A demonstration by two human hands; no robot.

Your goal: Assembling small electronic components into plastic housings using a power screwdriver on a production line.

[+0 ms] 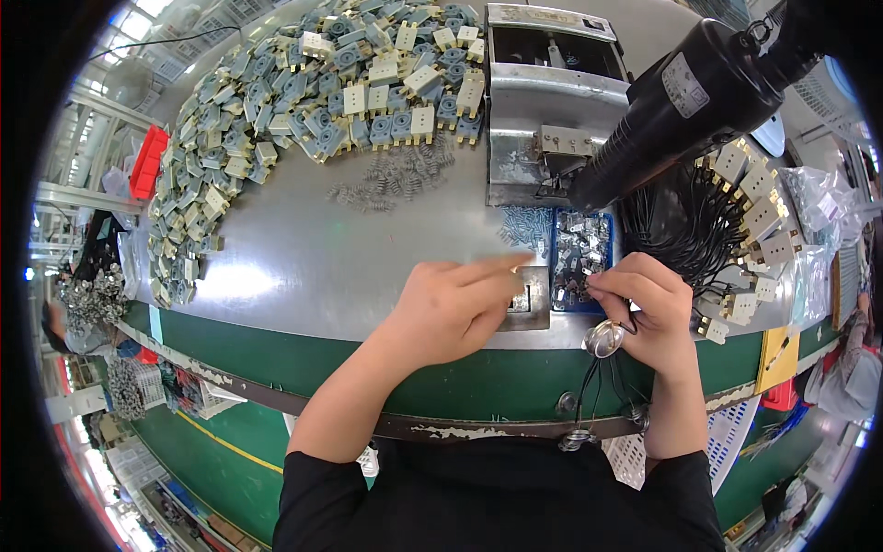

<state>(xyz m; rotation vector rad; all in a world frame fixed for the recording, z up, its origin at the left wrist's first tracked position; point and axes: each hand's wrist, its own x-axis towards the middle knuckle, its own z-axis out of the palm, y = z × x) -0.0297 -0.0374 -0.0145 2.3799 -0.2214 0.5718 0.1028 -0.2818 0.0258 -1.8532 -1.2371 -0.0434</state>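
Observation:
My left hand reaches over a small metal fixture block at the table's front, index finger stretched out and its tip blurred. Nothing shows in its grip. My right hand is closed in a pinch at the right edge of a blue tray full of small metal terminals. A black wire is caught in its fingers, and a shiny round metal cup hangs just below them. What lies right at the fingertips is too small to make out. More black wires run down to round metal parts at the table edge.
Grey and cream plug-like housings cover the far left, with loose springs before them. Screws lie beside the tray. A metal machine and a thick black cylinder stand behind. Wired cream housings lie right.

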